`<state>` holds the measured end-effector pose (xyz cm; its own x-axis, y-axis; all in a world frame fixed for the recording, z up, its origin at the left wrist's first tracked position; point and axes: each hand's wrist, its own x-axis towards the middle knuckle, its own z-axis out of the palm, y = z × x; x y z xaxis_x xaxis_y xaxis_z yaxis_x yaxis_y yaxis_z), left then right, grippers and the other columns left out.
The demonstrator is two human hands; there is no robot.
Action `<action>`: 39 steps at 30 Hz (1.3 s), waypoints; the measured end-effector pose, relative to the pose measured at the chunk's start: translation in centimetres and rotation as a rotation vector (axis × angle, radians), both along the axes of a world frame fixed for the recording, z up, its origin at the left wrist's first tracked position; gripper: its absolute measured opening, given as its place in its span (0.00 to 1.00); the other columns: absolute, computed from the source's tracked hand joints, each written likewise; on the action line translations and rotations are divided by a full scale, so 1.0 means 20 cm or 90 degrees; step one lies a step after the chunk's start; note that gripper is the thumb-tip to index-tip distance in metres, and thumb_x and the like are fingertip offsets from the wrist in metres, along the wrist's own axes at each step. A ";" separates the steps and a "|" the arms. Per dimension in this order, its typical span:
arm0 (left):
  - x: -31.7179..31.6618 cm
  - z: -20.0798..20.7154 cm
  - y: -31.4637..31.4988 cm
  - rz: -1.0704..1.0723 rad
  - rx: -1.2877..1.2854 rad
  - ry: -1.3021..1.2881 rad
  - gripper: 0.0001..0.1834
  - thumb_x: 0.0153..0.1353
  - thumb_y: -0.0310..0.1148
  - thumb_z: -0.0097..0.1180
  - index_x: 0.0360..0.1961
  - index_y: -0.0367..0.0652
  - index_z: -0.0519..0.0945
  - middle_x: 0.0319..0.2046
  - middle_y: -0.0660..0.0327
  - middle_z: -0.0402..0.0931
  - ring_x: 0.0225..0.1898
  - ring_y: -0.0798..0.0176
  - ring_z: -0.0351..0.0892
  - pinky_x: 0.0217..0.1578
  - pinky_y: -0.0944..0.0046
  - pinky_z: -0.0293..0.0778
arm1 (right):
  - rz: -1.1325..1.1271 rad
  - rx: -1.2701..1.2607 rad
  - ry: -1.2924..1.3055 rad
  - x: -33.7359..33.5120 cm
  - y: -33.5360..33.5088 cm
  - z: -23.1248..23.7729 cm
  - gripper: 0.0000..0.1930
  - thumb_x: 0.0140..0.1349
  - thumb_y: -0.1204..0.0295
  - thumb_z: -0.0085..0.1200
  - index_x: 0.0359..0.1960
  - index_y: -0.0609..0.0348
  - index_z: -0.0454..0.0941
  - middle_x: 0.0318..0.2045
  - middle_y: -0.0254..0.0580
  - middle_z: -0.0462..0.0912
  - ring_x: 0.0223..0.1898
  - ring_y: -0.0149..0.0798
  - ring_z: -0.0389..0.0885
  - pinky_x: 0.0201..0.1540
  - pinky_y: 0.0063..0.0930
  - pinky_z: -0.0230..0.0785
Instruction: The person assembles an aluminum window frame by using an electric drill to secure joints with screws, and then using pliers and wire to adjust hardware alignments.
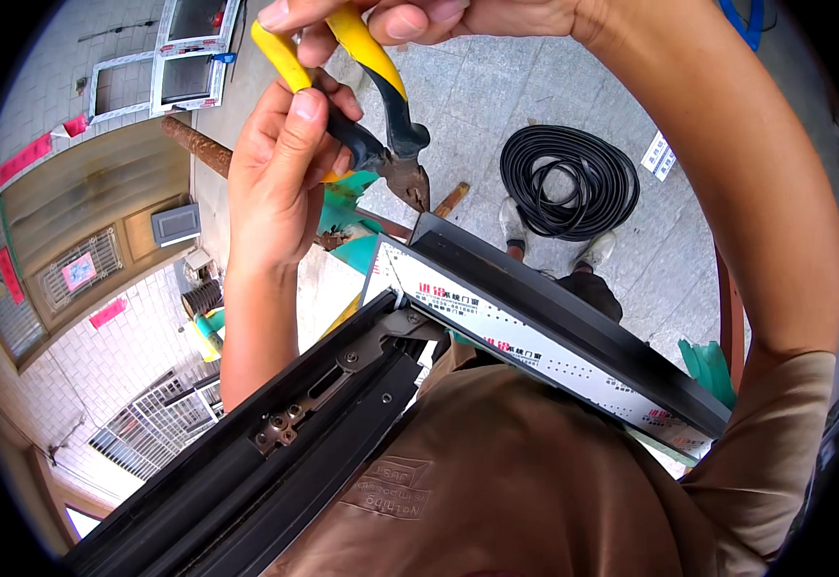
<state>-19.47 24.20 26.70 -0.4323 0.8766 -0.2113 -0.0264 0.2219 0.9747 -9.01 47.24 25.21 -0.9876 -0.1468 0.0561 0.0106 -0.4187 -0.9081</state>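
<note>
A pair of cutting pliers (407, 183) with yellow-and-black handles points downward, its jaw tips at the upper corner of a dark metal profile (573, 322). My right hand (410, 19), partly cut off by the top edge, closes around the handle ends. Lower down, my left hand (285, 159) pinches the left handle, thumb on top. Below the jaws, the profile covered in printed white film (525, 351) meets a black frame bar (275, 452) at a corner. A metal hinge-like fitting (347, 361) is set in the black bar's channel. Whether the jaws grip anything is unclear.
On the tiled floor lies a coil of black tubing or strip (570, 183), beside a person's shoes (595, 252). White window frames (189, 53) stand upper left, near a rusty pipe (196, 146). Metal grilles (155, 423) are at left. Green material (708, 373) hangs by the profile.
</note>
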 end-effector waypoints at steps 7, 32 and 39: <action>-0.01 -0.06 -0.08 0.093 0.045 -0.072 0.15 0.83 0.38 0.48 0.60 0.38 0.74 0.41 0.60 0.76 0.22 0.78 0.57 0.30 0.74 0.66 | -0.171 -0.040 -0.078 -0.04 -0.11 -0.24 0.13 0.71 0.63 0.59 0.37 0.61 0.87 0.25 0.32 0.82 0.21 0.22 0.65 0.23 0.20 0.54; 0.00 -0.16 -0.32 0.274 -0.028 -0.517 0.15 0.82 0.40 0.44 0.58 0.41 0.71 0.32 0.69 0.71 0.20 0.78 0.59 0.33 0.77 0.69 | -0.082 -0.478 -0.073 -0.10 -0.57 -0.50 0.18 0.68 0.57 0.60 0.45 0.62 0.84 0.42 0.42 0.87 0.34 0.33 0.86 0.49 0.28 0.76; 0.05 -0.12 -0.31 0.304 -0.039 -0.464 0.17 0.85 0.44 0.41 0.59 0.45 0.72 0.35 0.68 0.72 0.22 0.78 0.60 0.43 0.68 0.74 | -0.136 -0.557 -0.001 -0.10 -0.59 -0.46 0.23 0.72 0.55 0.58 0.55 0.64 0.80 0.53 0.46 0.84 0.42 0.35 0.85 0.50 0.30 0.78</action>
